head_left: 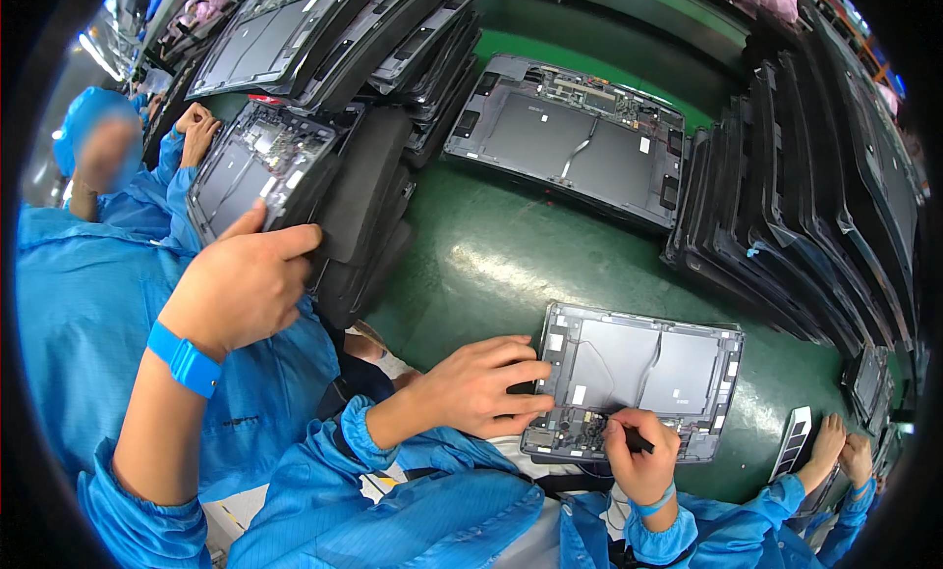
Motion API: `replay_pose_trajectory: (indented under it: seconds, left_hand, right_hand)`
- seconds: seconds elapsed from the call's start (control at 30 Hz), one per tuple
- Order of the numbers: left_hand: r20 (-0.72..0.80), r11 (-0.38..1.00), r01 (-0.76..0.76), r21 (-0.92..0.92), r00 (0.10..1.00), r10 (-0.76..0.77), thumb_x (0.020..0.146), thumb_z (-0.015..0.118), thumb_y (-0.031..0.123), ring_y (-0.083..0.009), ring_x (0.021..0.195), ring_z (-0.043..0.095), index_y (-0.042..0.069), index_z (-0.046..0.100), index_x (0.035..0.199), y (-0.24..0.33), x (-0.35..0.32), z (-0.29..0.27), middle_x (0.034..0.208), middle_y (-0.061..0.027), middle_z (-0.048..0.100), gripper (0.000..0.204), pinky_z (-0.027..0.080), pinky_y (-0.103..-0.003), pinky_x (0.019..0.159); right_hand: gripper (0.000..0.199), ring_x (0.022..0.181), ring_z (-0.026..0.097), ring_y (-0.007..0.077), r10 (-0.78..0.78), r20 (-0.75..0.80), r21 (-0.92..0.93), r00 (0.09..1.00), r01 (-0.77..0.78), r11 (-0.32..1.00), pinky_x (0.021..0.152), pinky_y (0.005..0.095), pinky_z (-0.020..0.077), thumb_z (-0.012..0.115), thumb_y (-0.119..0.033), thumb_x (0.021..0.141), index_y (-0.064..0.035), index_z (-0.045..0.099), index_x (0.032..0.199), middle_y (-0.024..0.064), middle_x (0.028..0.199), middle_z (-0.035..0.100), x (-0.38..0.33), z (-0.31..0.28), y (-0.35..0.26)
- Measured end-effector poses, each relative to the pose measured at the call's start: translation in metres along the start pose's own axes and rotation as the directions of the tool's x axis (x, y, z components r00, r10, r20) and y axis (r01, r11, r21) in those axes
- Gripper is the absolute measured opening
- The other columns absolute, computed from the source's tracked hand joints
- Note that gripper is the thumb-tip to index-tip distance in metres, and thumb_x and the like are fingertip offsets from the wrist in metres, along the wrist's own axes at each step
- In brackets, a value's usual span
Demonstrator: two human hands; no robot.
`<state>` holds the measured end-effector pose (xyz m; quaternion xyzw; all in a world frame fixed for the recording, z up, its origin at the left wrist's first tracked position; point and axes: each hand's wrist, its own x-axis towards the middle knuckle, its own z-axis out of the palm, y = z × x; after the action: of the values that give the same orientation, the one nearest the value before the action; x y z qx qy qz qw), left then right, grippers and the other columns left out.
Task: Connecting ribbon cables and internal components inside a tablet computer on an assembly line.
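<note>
In front of me lies an opened tablet [629, 368], with grey battery panels, thin cables and a circuit board along its near edge. My left hand [471, 384] reaches over its left edge, fingers stretched out and apart, the tips touching the frame. At the near edge, my right hand [643, 453] is closed round a slim black hand tool [637, 437]. The tool's tip points at the circuit board near the middle; its exact kind is hard to make out.
A larger opened device [565, 142] lies farther back on the green table [471, 265]. Stacked casings stand at right [786, 206] and upper left [295, 39]. At left, a co-worker's banded hand [241, 279] is near another opened device [260, 162]. Another person's hands [840, 451] are at lower right.
</note>
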<state>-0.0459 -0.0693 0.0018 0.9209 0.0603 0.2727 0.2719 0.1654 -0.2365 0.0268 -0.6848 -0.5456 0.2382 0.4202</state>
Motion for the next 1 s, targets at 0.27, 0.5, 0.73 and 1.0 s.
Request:
replay_pose_trajectory:
  seconds: [0.27,0.5,0.73,1.0]
  left_hand:
    - [-0.004,0.999,0.010,-0.031,1.000,-0.010,0.072,0.077,0.019,-0.0272,0.091,0.062,0.020,0.076,0.094,0.002,-0.003,-0.001,0.109,-0.0064,0.062,0.022,0.054,-0.046,0.098]
    - [-0.007,0.999,0.000,-0.040,1.000,-0.001,0.072,0.074,0.016,-0.0282,0.091,0.060,0.017,0.071,0.095,-0.002,0.004,0.006,0.106,-0.0066,0.058,0.024,0.052,-0.046,0.101]
    - [-0.104,0.999,-0.027,-0.044,0.994,0.023,0.071,0.075,0.013,-0.0275,0.081,0.064,0.016,0.073,0.094,-0.001,-0.001,0.007,0.104,-0.0086,0.061,0.023,0.057,-0.041,0.082]
    - [-0.284,0.985,0.173,-0.017,0.943,-0.171,0.076,0.079,0.015,-0.0262,0.091,0.066,0.010,0.076,0.097,-0.015,0.018,-0.008,0.113,-0.0111,0.061,0.022,0.056,-0.036,0.079]
  right_hand:
    - [0.009,0.054,0.064,0.0192,0.006,0.008,0.015,1.000,-0.006,1.000,0.052,0.0295,0.0485,0.072,0.000,0.083,-0.0013,0.064,0.089,0.0107,0.067,0.066,-0.001,0.000,-0.002]
    - [0.008,0.055,0.065,0.0186,0.040,0.043,0.054,0.998,-0.043,0.998,0.053,0.0281,0.0490,0.071,-0.001,0.085,-0.0002,0.065,0.091,0.0114,0.069,0.067,0.004,-0.005,-0.006]
    - [0.013,0.075,0.068,0.0252,-0.013,0.088,0.031,0.996,0.010,0.999,0.068,0.0344,0.0530,0.071,0.003,0.082,-0.0007,0.066,0.093,0.0118,0.081,0.068,0.035,-0.022,-0.038]
    - [0.019,0.087,0.056,0.0320,-0.377,0.349,-0.365,0.858,0.495,0.789,0.079,0.0415,0.0470,0.073,-0.006,0.076,-0.0060,0.063,0.092,0.0107,0.090,0.060,0.093,-0.007,-0.023]
